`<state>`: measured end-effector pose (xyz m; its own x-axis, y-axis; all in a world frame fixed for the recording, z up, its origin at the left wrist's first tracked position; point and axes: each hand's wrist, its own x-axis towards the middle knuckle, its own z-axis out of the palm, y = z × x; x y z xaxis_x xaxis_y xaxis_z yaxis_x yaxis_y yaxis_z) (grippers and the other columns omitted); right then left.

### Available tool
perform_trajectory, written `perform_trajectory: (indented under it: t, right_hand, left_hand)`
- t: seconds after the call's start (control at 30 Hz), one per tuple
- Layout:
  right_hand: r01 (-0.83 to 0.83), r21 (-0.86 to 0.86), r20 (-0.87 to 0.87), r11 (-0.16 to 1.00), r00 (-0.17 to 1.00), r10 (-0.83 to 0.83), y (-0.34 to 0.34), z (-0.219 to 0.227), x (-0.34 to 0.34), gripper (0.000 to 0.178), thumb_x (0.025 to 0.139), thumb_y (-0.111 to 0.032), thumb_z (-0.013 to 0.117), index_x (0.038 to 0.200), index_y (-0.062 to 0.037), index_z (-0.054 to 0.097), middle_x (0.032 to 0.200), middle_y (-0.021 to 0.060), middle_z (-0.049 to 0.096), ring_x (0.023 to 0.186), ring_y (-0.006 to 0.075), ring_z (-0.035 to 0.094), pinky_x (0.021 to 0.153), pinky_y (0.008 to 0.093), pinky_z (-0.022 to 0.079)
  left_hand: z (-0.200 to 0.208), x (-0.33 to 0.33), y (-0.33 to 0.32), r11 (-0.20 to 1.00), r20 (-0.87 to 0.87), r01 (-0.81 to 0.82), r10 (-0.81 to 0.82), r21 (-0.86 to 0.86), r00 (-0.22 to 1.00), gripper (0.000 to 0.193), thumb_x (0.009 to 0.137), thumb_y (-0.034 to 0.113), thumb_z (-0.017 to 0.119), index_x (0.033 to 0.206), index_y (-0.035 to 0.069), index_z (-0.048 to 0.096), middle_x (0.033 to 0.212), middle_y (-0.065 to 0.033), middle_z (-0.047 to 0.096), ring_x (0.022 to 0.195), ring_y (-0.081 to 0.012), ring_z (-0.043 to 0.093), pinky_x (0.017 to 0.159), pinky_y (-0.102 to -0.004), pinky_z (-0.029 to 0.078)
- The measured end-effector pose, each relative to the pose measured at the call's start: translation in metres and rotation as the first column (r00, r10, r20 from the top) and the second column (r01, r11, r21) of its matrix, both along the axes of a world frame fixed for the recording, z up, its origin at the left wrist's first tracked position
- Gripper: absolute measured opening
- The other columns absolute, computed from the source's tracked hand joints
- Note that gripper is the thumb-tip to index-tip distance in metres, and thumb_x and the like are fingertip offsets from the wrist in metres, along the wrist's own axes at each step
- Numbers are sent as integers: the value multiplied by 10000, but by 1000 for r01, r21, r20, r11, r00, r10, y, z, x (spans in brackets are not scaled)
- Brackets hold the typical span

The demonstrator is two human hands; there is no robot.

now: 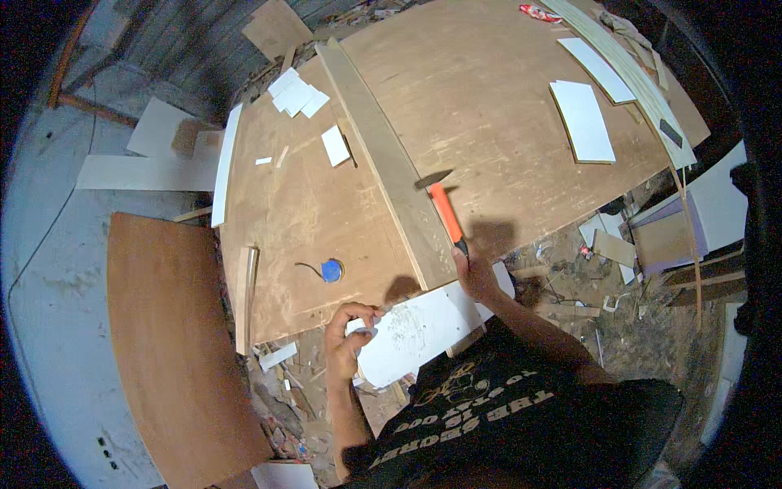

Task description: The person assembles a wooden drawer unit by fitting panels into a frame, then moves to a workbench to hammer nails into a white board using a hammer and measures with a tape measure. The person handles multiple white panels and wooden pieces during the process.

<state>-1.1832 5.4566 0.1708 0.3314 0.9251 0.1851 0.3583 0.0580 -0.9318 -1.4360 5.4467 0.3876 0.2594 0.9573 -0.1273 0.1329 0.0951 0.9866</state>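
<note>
My right hand [477, 279] is closed round the dark end of the handle of a hammer [445, 213]. The hammer has an orange grip, and its dark metal head points away from me over a long wooden plank. In front of my body lies a narrow white board [428, 332], with a patch of small dark bits scattered on its face. My left hand [349, 332] curls its fingers and thumb round the board's left end. Whether a small piece sits between those fingertips is too small to tell. The board's right end passes behind my right forearm.
A large brown plywood sheet [481, 90] carries the long plank [371, 122], a blue tape measure [331, 270], white offcuts [297, 93] and a white panel [582, 122]. Another brown panel [175, 326] stands at the left. Wood scraps litter the floor at the right.
</note>
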Motion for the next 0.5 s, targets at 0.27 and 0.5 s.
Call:
perform_trajectory:
  t: [0.27,0.5]
  right_hand:
    - [53,-33,216,998,975,-45,47,-2,2,265,990,-266,584,1017,-3,582,804,199,629,767,390,641,659,492,487]
    - [-32,-43,-61,999,998,30,37,-14,4,294,931,-264,643,1036,-6,547,842,207,563,766,373,590,684,522,456]
  left_hand:
    - [2,1,2,999,-29,36,-35,34,999,308,675,40,529,972,0,599,904,-77,608,1050,-251,640,956,-376,463]
    - [2,1,2,998,-42,47,-45,51,998,326,661,53,533,975,-2,604,910,-97,620,1033,-261,638,951,-379,467]
